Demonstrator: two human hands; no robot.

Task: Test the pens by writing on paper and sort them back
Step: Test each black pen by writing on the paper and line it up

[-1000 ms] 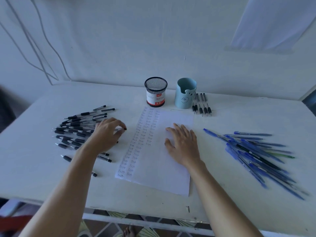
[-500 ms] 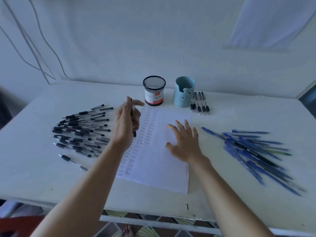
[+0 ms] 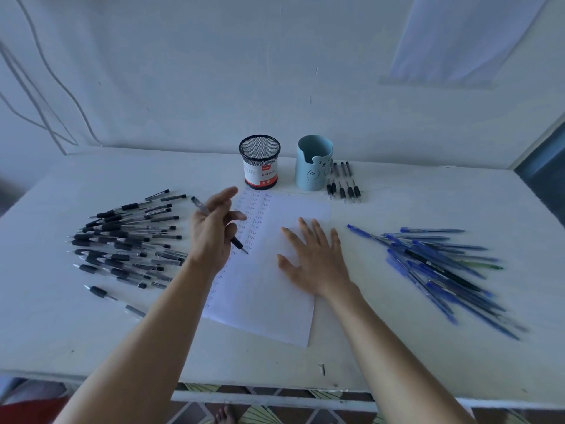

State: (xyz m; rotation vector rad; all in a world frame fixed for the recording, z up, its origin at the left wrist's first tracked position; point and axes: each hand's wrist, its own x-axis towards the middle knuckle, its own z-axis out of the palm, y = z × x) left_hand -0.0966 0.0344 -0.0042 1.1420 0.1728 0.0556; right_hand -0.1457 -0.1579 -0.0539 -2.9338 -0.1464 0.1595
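My left hand (image 3: 214, 232) grips a black pen (image 3: 200, 207), tip angled at the paper (image 3: 269, 301) for a test scribble. My right hand (image 3: 316, 260), fingers spread flat, pins the sheet.

On the white surface (image 3: 367, 347), the left hand (image 3: 212, 232) holds a black pen (image 3: 200, 206) tilted over the paper (image 3: 269, 295), its tip low near the written columns. The right hand (image 3: 316, 261) lies flat on the sheet, fingers spread. Black pens (image 3: 128, 243) lie left, blue pens (image 3: 443, 264) right.

Black wire-mesh cup (image 3: 259, 149), smooth matt blue holder (image 3: 312, 166), white paper sheet (image 3: 275, 289), matt painted table (image 3: 76, 338).
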